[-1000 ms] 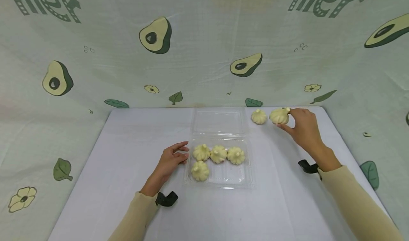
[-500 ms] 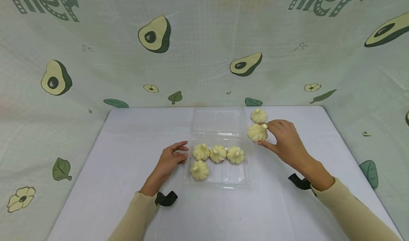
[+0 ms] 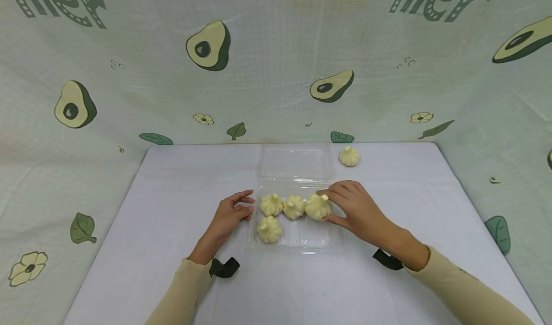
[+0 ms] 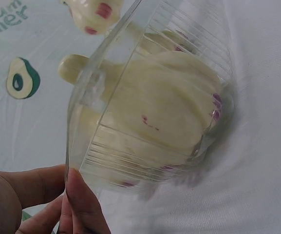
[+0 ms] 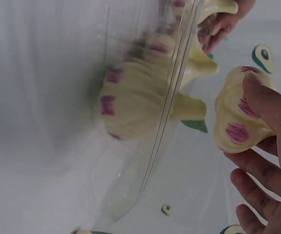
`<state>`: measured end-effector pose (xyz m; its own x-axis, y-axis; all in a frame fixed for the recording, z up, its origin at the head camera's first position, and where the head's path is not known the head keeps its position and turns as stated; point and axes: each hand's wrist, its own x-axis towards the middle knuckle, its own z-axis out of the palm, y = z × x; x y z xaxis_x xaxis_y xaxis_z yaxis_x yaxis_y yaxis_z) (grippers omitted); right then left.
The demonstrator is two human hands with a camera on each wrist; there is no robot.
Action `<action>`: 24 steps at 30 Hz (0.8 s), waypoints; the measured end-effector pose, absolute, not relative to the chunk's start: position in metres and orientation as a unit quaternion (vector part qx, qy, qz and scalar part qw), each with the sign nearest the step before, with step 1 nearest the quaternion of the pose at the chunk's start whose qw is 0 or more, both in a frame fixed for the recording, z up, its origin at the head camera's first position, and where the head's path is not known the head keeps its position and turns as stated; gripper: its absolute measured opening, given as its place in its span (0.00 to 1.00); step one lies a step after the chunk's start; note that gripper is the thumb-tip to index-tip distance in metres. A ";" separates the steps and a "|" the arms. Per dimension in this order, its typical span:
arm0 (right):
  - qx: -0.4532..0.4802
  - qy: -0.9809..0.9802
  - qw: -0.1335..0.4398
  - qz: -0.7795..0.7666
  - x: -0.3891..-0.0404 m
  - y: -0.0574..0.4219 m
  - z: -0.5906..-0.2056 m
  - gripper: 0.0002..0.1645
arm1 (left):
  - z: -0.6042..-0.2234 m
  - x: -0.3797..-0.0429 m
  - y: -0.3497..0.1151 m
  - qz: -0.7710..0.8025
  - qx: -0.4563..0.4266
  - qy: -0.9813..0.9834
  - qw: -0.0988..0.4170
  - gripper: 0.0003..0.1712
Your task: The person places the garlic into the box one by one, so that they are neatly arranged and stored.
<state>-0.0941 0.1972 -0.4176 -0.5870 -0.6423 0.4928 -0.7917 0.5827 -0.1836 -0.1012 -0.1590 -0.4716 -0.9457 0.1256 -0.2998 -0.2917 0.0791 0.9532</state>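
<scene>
My right hand [image 3: 360, 214] pinches a garlic bulb [image 3: 317, 208] between thumb and fingers, over the right side of a clear plastic container [image 3: 308, 241]. In the right wrist view this held bulb [image 5: 240, 109] is above the rim, apart from it, with purple marks on its underside. Inside the container, a back row includes bulbs at the left [image 3: 271, 204] and middle [image 3: 294, 207]; the held bulb hides the row's right one in the head view. Another bulb [image 3: 270, 229] sits front left. My left hand [image 3: 230, 214] pinches the container's left rim, seen in the left wrist view.
The container's lid [image 3: 295, 164] lies folded back behind it. A loose garlic bulb [image 3: 349, 156] stands on the white tabletop [image 3: 185, 181] near its far edge, right of the lid. A printed cloth [image 3: 276, 52] hangs behind the table.
My right hand has carried the garlic bulb leftward and nearer, from the table's far right to above the container. The left hand has stayed at the rim.
</scene>
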 end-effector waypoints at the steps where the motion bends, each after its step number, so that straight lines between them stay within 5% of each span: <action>1: 0.420 -0.866 0.188 0.197 -0.093 0.194 -0.419 0.38 | -0.472 -0.101 -0.159 0.676 -0.058 0.718 0.154 0.32; 24: 0.513 -0.829 0.154 0.162 -0.085 0.156 -0.441 0.43 | -0.474 -0.103 -0.160 0.675 -0.054 0.720 0.151 0.31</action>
<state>-0.0846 0.1563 -0.4410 -0.4257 -0.8010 0.4209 -0.9005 0.4207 -0.1101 -0.1027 -0.1599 -0.4745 -0.9485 0.1265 -0.2904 -0.2816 0.0831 0.9559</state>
